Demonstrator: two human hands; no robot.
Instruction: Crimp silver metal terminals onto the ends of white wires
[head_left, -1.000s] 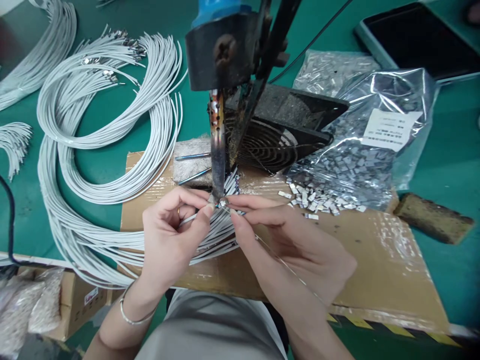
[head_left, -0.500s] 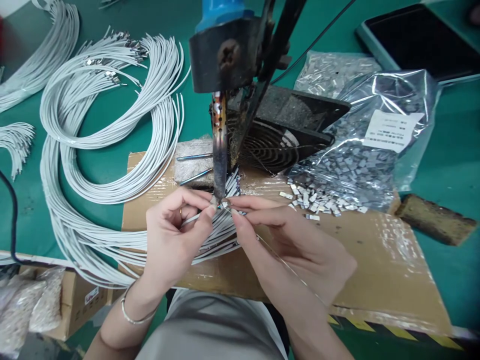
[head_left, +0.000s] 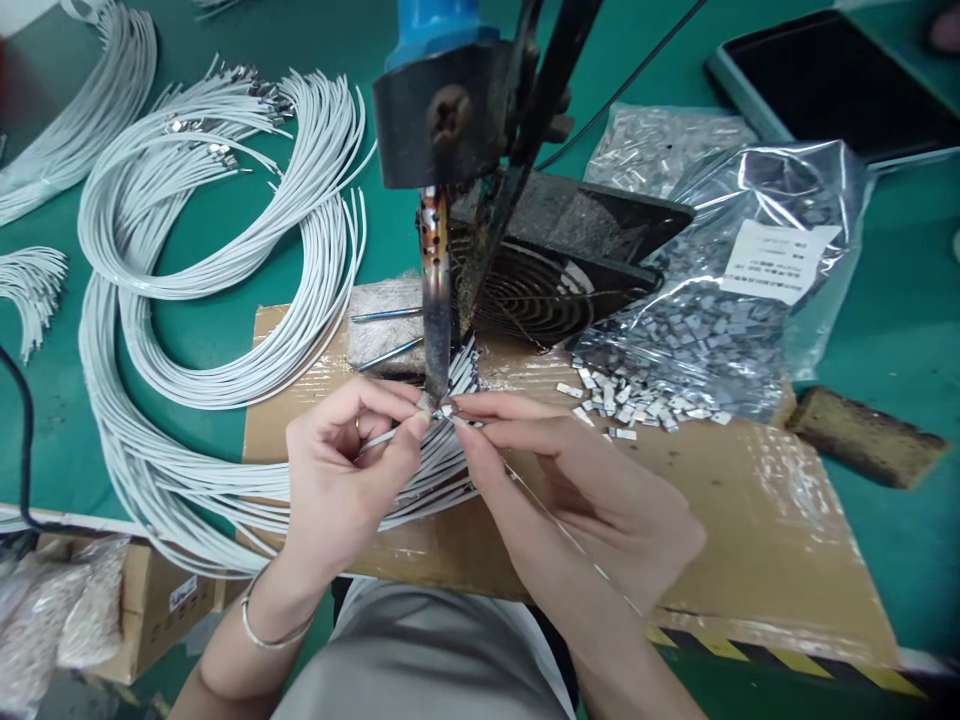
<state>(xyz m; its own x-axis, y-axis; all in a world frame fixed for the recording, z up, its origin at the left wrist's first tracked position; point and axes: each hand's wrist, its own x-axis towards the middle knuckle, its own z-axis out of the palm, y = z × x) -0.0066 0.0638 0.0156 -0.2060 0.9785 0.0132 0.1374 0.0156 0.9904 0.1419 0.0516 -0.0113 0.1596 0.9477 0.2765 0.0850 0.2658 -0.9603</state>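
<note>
My left hand (head_left: 349, 460) pinches a thin white cable (head_left: 379, 439) between thumb and forefinger, its end at the tip of a soldering iron (head_left: 436, 300). The iron is fixed upright, tip down, in a black clamp. At the tip sits a small shiny metal piece (head_left: 448, 411), partly hidden by fingertips. From the other side my right hand (head_left: 585, 490) is closed on a thin strand of solder wire (head_left: 559, 525), which trails back across the palm. Its fingertips are beside the metal piece; whether they touch it I cannot tell. More white cables (head_left: 435, 480) lie beneath both hands.
A black fan (head_left: 532, 290) stands behind the iron. Loose metal tabs (head_left: 637, 400) spill from a clear plastic bag (head_left: 825, 260) on the right. A brown sponge block (head_left: 870, 437) lies on the cardboard's (head_left: 750, 540) edge. Coiled white cables (head_left: 142, 330) cover the left side.
The whole view has shifted very slightly. Both hands keep the same pinch at the iron's tip.
</note>
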